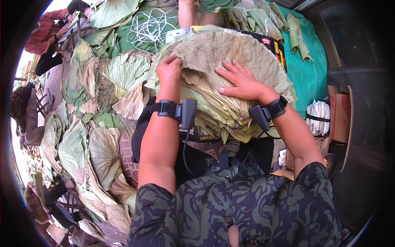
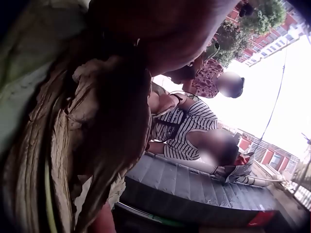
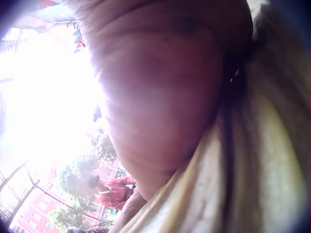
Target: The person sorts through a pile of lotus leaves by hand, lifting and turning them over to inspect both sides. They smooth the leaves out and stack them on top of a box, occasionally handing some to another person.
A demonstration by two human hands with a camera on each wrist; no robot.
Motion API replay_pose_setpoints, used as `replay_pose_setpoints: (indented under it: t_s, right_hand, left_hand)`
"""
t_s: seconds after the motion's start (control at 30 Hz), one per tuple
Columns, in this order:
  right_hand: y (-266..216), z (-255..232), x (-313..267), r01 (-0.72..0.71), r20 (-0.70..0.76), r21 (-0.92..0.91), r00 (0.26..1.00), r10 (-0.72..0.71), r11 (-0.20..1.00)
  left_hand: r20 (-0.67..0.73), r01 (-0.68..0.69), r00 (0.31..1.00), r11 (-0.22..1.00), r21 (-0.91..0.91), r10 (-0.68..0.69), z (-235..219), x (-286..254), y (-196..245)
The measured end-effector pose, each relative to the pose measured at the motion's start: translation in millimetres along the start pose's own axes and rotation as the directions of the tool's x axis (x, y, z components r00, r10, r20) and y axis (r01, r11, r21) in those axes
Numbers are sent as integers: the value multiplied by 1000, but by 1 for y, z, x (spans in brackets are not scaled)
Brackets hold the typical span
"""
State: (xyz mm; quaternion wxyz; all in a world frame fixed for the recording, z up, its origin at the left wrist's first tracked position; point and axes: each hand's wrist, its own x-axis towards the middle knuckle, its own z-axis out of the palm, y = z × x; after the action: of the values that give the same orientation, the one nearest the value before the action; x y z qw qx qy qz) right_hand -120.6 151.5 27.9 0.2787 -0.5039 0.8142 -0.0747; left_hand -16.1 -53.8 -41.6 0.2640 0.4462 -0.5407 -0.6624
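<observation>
A thick stack of dried lotus leaves (image 1: 230,121) lies in front of the person, its gathered folds pointing toward the lap. Brown and wrinkled, the top leaf (image 1: 201,47) fans out over it. My left hand (image 1: 169,74) pinches that leaf's left edge, lifting it a little so a dark gap shows beneath. Flat on the same leaf, my right hand (image 1: 243,83) presses with spread fingers. In the left wrist view, layered leaf edges (image 2: 63,145) hang below the shadowed hand. Pale pleats of leaf (image 3: 272,160) run under the palm in the right wrist view.
A dark printed box (image 1: 271,45) lies under the stack. More lotus leaves (image 1: 74,142) cover the ground on the left. White string (image 1: 150,29) lies tangled at the back, near rolled leaves (image 1: 261,22) and green sheeting (image 1: 310,74). Another person in stripes (image 2: 182,126) faces the stack.
</observation>
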Motion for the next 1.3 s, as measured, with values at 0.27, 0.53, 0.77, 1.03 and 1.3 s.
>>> replay_pose_setpoints:
  t_s: [0.27, 0.53, 0.77, 1.03, 1.3]
  right_hand:
    - [0, 2, 1, 4, -9, -16, 1000, -4, 1000]
    - [-9, -4, 0, -20, 33, -37, 999, 21, 999]
    - [-9, -1, 0, -1, 10, -30, 1000, 1, 1000]
    - [-11, -4, -1, -14, 48, -45, 999, 16, 999]
    - [-1, -1, 0, 29, 55, -32, 998, -27, 999]
  left_hand:
    - [-20, -165, 985, 978, 129, 169, -11, -1, 6]
    - [-234, -7, 970, 967, 255, 68, -18, -5, 4]
    - [461, -754, 574, 216, 621, 677, 15, -54, 17]
    - [413, -449, 892, 277, 849, 183, 16, -60, 10]
    - [717, -741, 628, 515, 430, 304, 29, -86, 5]
